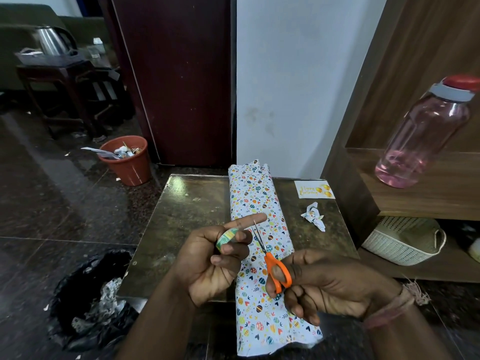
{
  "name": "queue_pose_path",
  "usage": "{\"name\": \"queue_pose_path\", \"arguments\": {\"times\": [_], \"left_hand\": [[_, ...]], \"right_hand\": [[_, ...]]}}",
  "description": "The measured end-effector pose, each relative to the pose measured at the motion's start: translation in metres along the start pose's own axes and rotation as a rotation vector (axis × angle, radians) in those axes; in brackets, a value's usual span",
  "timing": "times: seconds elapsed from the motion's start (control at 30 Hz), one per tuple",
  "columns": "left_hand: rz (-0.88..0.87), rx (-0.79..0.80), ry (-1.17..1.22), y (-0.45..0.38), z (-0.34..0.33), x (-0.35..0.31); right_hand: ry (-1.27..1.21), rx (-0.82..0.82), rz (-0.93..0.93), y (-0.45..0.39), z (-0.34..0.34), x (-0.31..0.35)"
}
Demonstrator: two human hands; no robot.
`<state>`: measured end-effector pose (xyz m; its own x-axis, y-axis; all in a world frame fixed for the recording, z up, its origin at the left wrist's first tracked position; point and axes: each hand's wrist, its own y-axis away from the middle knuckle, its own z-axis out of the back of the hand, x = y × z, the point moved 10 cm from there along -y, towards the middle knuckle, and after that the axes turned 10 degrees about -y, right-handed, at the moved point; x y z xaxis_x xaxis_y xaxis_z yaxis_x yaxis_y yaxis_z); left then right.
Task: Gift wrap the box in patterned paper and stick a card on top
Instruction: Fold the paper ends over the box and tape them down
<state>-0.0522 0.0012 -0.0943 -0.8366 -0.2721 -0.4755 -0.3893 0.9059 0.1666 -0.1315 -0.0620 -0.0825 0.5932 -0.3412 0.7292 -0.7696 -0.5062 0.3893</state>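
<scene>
While the left hand [207,258] grips a tape roll [226,238] and the right hand [324,287] holds orange scissors [275,268], the wrapped box [255,203] overhangs the table's [187,203] near edge.

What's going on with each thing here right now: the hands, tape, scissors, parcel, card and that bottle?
left hand: grips the tape roll, forefinger straight
tape roll: held above the table
right hand: holds the scissors
scissors: blades nearly closed, tips by the forefinger
wrapped box: lying on the table, covered in patterned paper, near end open
card: flat on the table, not yet stuck on
bottle: capped, on the shelf
</scene>
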Motion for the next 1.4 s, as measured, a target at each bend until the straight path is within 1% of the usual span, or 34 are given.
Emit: {"name": "queue_pose_path", "arguments": {"times": [0.17, 0.3, 0.57, 0.67, 0.73, 0.8, 0.83, 0.87, 0.9, 0.93, 0.97, 1.03, 1.07, 1.1, 1.13, 1.17, 1.23, 1.3, 1.4], "left_hand": [[0.022, 0.019, -0.031, 0.0, -0.003, 0.004], [0.046, 0.044, -0.048, 0.0, -0.007, 0.008], [0.056, 0.098, -0.037, 0.001, -0.012, 0.01], [0.046, 0.094, -0.061, 0.001, -0.011, 0.008], [0.034, 0.088, -0.078, 0.002, -0.009, 0.006], [0.021, 0.072, -0.092, 0.002, -0.007, 0.005], [0.012, 0.066, -0.099, 0.002, -0.007, 0.004], [0.002, 0.06, -0.109, 0.002, -0.006, 0.003], [-0.008, 0.049, -0.122, 0.001, -0.006, 0.003], [-0.017, 0.032, -0.138, 0.0, -0.004, 0.002], [-0.028, 0.013, -0.156, -0.001, -0.002, 0.002], [-0.049, -0.029, -0.187, -0.003, 0.001, 0.002], [-0.058, -0.046, -0.201, -0.004, 0.002, 0.002], [-0.067, -0.06, -0.213, -0.005, 0.002, 0.003], [-0.074, -0.072, -0.224, -0.006, 0.002, 0.003], [-0.08, -0.084, -0.233, -0.007, 0.001, 0.003], [-0.088, -0.108, -0.245, -0.008, 0.0, 0.002], [-0.09, -0.14, -0.248, -0.007, 0.002, 0.002], [-0.113, -0.144, -0.248, -0.006, 0.001, 0.0]], "right_hand": [[0.008, 0.02, 0.023, -0.002, 0.001, 0.001], [-0.036, 0.016, 0.065, -0.002, 0.002, 0.006], [-0.025, -0.043, 0.11, -0.004, 0.012, 0.008], [-0.003, -0.046, 0.089, 0.0, 0.014, 0.007], [0.013, -0.014, 0.081, 0.005, 0.011, 0.008], [-0.001, 0.006, 0.135, 0.01, 0.011, 0.015], [-0.029, -0.016, 0.179, 0.012, 0.015, 0.021], [-0.061, -0.065, 0.228, 0.015, 0.02, 0.027], [-0.075, -0.15, 0.272, 0.017, 0.03, 0.033], [-0.047, -0.268, 0.306, 0.021, 0.043, 0.038], [0.038, -0.421, 0.322, 0.027, 0.059, 0.042], [0.355, -0.761, 0.271, 0.044, 0.092, 0.045], [0.557, -0.909, 0.217, 0.053, 0.105, 0.047], [0.736, -1.019, 0.157, 0.06, 0.113, 0.048], [0.859, -1.088, 0.096, 0.063, 0.12, 0.047], [0.927, -1.128, 0.037, 0.064, 0.123, 0.045], [0.982, -1.156, -0.031, 0.062, 0.12, 0.042], [1.033, -1.195, -0.063, 0.062, 0.114, 0.043], [1.113, -1.251, -0.097, 0.064, 0.108, 0.046]]}}
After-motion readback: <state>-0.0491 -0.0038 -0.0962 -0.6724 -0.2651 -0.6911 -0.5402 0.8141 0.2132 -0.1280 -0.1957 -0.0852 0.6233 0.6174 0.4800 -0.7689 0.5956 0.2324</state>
